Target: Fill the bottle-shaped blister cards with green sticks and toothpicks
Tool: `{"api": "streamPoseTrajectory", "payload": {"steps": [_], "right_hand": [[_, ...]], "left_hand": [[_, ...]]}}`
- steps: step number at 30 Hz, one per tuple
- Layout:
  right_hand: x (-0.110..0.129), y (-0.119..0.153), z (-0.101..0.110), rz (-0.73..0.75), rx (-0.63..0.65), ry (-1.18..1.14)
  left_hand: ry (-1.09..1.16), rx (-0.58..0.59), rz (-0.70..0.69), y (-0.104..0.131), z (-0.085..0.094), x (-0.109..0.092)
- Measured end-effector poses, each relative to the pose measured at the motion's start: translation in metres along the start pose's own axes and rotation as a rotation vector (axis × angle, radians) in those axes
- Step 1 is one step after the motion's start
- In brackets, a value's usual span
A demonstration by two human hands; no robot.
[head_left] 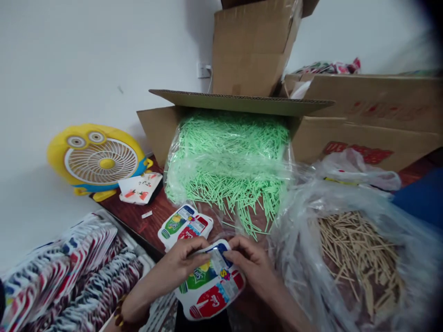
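Both of my hands hold a flat printed packet with green Sprite and red Cola bottle pictures, tilted in front of my body. My left hand pinches its upper left edge between thumb and fingers. My right hand grips the upper right edge, thumb on the printed face. Just beyond my left hand, similar printed packets lie on the dark wooden table. Whether the held packet's top edge is parted cannot be made out.
An opened carton holds a clear bag of thin green sticks, some spilling forward. At right, a clear plastic bag contains tan sticks. A yellow fan stands at left, above rows of packed packets. More cardboard boxes stand behind.
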State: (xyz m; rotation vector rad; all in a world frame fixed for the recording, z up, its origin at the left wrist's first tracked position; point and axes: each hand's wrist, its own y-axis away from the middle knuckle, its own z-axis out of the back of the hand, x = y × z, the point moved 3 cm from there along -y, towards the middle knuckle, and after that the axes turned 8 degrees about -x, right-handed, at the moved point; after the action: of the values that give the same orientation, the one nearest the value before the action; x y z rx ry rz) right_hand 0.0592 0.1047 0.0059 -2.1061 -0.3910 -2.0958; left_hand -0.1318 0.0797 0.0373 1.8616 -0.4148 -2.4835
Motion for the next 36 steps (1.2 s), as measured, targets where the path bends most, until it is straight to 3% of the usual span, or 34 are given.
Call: {"api": "streamPoseTrajectory", "payload": {"steps": [5, 9, 13, 21, 24, 26, 29, 32, 36], "right_hand": [[-0.004, -0.004, -0.004, -0.038, -0.014, 0.013], [-0.003, -0.006, 0.003, 0.04, -0.042, 0.206], [0.0, -0.01, 0.011, 0.116, -0.041, 0.416], [0.011, -0.026, 0.023, 0.144, 0.21, 0.528], [0.018, -0.061, 0.049, 0.277, 0.145, 0.73], [0.022, -0.092, 0.08, 0.353, -0.086, 1.107], [0.022, -0.132, 0.129, 0.305, -0.262, 1.328], [0.016, -0.152, 0.164, 0.233, -0.266, 1.507], [0.005, -0.159, 0.181, 0.159, -0.199, 1.672]], "left_hand": [[-0.055, -0.086, -0.074, -0.009, -0.018, 0.007], [-0.141, -0.188, -0.084, -0.015, -0.025, 0.019], [-0.144, -0.175, -0.07, -0.02, -0.033, 0.035], [-0.136, -0.152, -0.078, -0.02, -0.043, 0.044], [-0.116, -0.193, -0.079, -0.017, -0.046, 0.053], [-0.124, -0.203, -0.099, -0.015, -0.049, 0.06], [-0.115, -0.201, -0.122, -0.013, -0.053, 0.07], [-0.094, -0.21, -0.113, -0.013, -0.055, 0.074], [-0.097, -0.224, -0.087, -0.013, -0.054, 0.073]]}}
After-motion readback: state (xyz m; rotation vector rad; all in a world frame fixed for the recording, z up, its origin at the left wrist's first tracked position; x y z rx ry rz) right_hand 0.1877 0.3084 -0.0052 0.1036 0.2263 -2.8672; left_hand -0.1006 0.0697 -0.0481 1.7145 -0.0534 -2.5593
